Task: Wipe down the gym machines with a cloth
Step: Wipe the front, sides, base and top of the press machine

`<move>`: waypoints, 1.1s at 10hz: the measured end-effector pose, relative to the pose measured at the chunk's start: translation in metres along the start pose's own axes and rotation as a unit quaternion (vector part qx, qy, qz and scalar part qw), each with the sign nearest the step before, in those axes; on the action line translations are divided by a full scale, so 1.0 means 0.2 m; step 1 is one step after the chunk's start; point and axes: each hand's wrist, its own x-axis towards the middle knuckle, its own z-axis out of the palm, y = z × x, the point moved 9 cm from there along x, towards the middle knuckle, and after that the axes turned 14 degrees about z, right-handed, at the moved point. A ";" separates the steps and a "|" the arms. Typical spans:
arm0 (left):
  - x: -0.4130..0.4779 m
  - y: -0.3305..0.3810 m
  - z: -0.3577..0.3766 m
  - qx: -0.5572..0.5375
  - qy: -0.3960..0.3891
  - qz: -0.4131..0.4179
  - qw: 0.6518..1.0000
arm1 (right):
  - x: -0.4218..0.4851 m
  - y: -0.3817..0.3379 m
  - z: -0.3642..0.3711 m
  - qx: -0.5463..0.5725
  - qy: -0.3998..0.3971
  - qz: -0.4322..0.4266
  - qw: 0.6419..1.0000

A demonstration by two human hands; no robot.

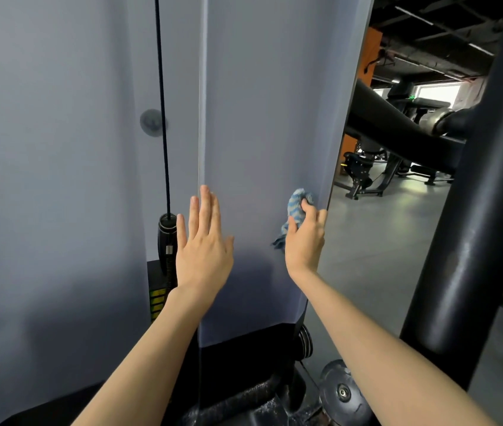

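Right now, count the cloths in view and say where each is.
1. The blue-and-white cloth is bunched in the right hand, against the grey panel near its right edge. The left hand holds none. Others may be hidden.

The single head-worn camera faces forward and slightly down, very close to a grey machine panel (259,118) filling left and centre. Both forearms (151,348) enter from the bottom edge; the gym floor (376,256) shows at right.
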 end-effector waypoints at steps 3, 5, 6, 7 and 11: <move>-0.03 -0.01 -0.09 0.026 0.036 0.019 0.999 | -0.07 -0.02 0.02 0.027 -0.062 0.053 0.996; -0.09 -0.18 -0.19 0.108 0.090 0.047 0.989 | -0.45 -0.28 0.25 -0.131 -0.201 -0.287 0.927; -0.12 -0.28 -0.26 0.125 0.108 0.016 0.986 | -0.60 -0.33 0.32 -0.161 -0.235 -0.404 0.869; -0.13 -0.32 -0.31 0.142 0.132 0.001 0.981 | -0.47 -0.51 0.25 -0.145 -0.139 -0.419 0.886; -0.24 -0.44 -0.26 0.183 0.179 -0.018 0.966 | -0.62 -0.42 0.28 -0.207 -0.078 -0.552 0.804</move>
